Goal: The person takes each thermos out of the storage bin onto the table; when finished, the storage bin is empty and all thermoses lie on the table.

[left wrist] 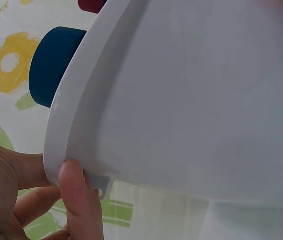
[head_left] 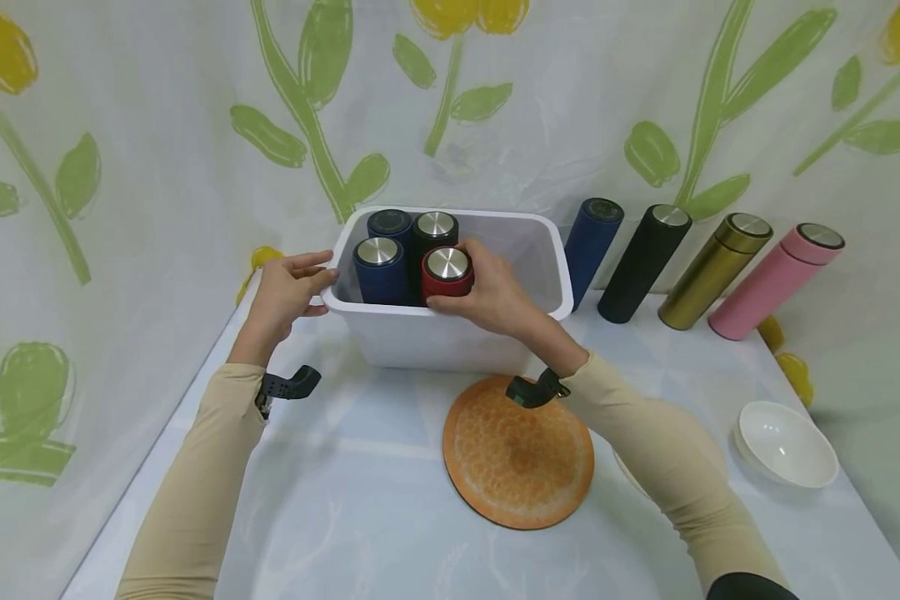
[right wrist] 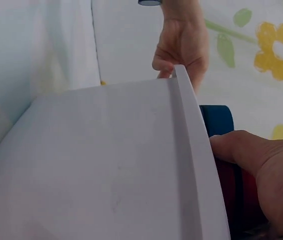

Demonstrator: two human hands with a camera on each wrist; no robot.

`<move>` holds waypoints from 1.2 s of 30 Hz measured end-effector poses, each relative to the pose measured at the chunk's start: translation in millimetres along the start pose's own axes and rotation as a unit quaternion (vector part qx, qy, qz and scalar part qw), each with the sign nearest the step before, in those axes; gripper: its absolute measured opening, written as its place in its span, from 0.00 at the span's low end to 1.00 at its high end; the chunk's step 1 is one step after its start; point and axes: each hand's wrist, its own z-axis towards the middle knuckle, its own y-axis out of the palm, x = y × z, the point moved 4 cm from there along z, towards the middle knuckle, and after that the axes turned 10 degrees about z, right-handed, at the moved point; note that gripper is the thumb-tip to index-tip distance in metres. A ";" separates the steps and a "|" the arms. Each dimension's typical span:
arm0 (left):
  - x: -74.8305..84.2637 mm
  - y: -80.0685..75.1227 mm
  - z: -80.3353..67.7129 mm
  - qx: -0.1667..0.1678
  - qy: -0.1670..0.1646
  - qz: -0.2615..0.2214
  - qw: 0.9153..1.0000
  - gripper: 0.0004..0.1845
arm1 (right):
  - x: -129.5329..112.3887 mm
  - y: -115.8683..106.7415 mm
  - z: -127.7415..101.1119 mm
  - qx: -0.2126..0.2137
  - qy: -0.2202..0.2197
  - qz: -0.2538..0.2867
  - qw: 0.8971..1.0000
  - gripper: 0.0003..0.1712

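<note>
We see a white tub (head_left: 450,337) standing on the desk (head_left: 345,500) with four flasks upright in its left half — two blue ones (head_left: 380,271) on the left, a black one (head_left: 435,232) behind, and a red flask (head_left: 447,273) at the front. Our right hand (head_left: 495,292) reaches over the tub's near rim and curls its fingers and thumb round the red flask, just below the shiny steel cap; the right wrist view shows the thumb (right wrist: 241,150) pressed against the flask just inside the rim. Our left hand (head_left: 288,292) holds the tub's left rim, the thumb (left wrist: 81,200) lying on the outer lip and the fingers tucked beneath it. Behind the tub to the right, four more flasks stand in a row on the desk near the flowered backdrop: a blue flask (head_left: 592,246), a black flask (head_left: 643,262), a gold flask (head_left: 714,271) and a pink flask (head_left: 774,279). A round orange mat (head_left: 517,454) lies in front of the tub, partly under our right forearm, and a white bowl (head_left: 786,444) sits near the desk's right edge, well apart from the tub.
</note>
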 end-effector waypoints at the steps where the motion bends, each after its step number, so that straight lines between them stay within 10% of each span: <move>1: -0.3 0.0 -0.4 0.000 -0.002 0.000 1.000 0.26 | 0.4 -1.0 -0.3 0.001 -0.002 0.006 1.000 0.37; 12: -0.8 -1.1 -0.6 0.001 0.001 0.001 1.000 0.26 | -10.6 -30.8 -6.4 0.023 0.009 0.039 0.999 0.38; 36: -0.1 -0.1 -1.8 0.000 0.005 -0.005 1.000 0.26 | -48.5 -75.0 -43.8 0.119 -0.140 0.005 0.983 0.38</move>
